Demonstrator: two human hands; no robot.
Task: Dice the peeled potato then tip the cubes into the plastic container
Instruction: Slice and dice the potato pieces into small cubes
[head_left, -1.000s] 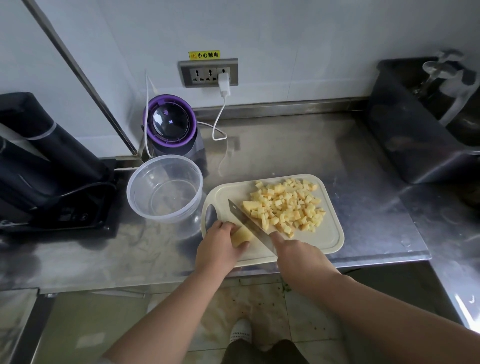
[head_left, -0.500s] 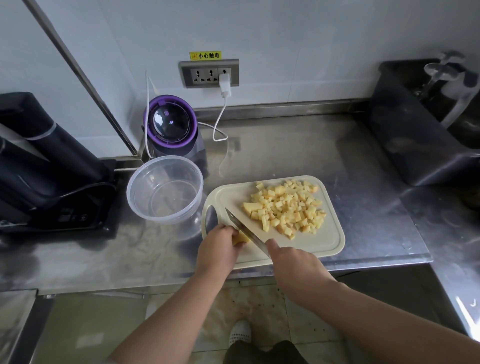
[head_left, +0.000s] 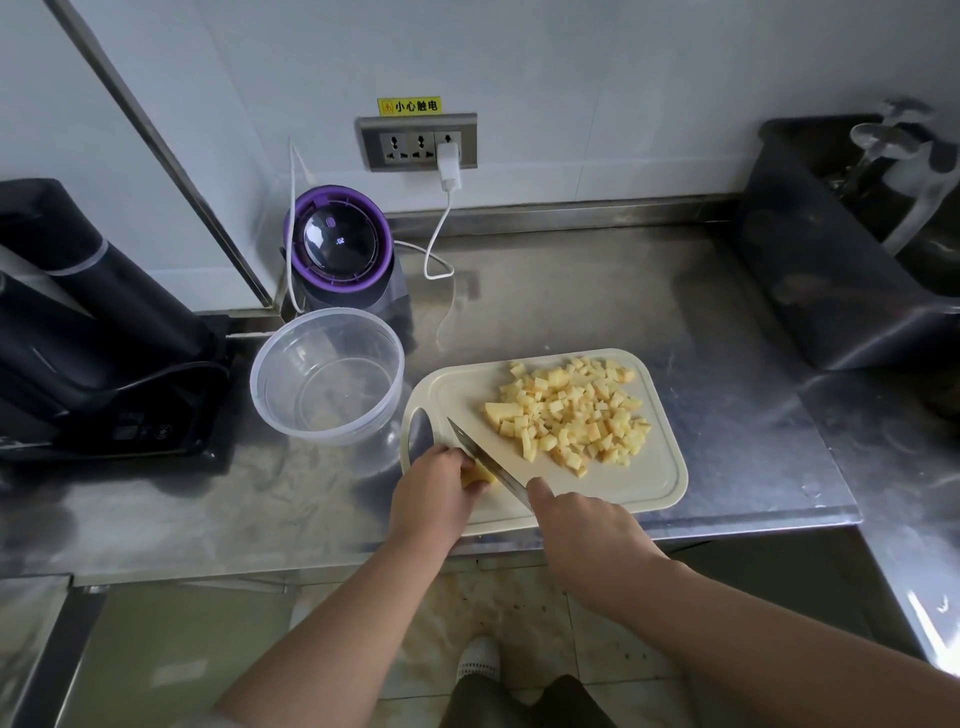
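Cutting board as reference, on steel counter. Left hand at board's near-left corner, fingers curled down over last potato piece — only a yellow sliver shows. Right hand closed around handle of knife (handle hidden); blade runs diagonally against the piece. Diced cubes heaped on board's far-right half. Plastic container just left of board, no cubes inside.
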